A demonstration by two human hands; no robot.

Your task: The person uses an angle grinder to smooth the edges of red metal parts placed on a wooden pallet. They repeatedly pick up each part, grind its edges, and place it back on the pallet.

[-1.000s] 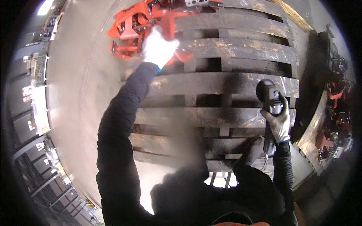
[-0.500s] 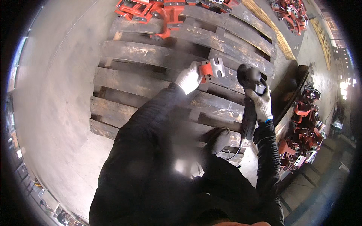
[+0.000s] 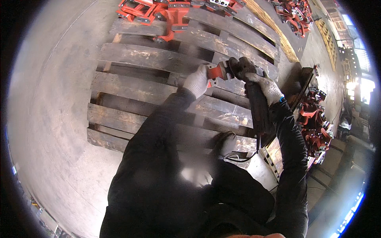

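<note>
My left hand (image 3: 196, 82), in a white knit glove, is closed around one end of a small red metal bracket (image 3: 215, 73) with bare-metal holes. In my gloved right hand (image 3: 266, 85) is a black angle grinder (image 3: 257, 107), gripped just behind its head, its body pointing back toward me. The grinder's head meets the bracket's right, forked end; whether the disc touches the metal I cannot tell. Both are held above a worn wooden pallet (image 3: 137, 88). From the grinder's rear a cord (image 3: 249, 159) runs down past my shoe (image 3: 226, 143).
Red metal brackets (image 3: 173, 22) lie heaped on the pallet's far edge. A second heap of red parts (image 3: 314, 119) is at the right, and another pile (image 3: 294, 16) at the far right. A yellowish wooden beam (image 3: 274, 31) lies along the pallet's far right side. Concrete floor (image 3: 51, 103) spreads at the left.
My right hand has swung the grinder left and slightly up, closing the gap to the bracket's forked end. My left hand keeps hold of the bracket in almost the same place.
</note>
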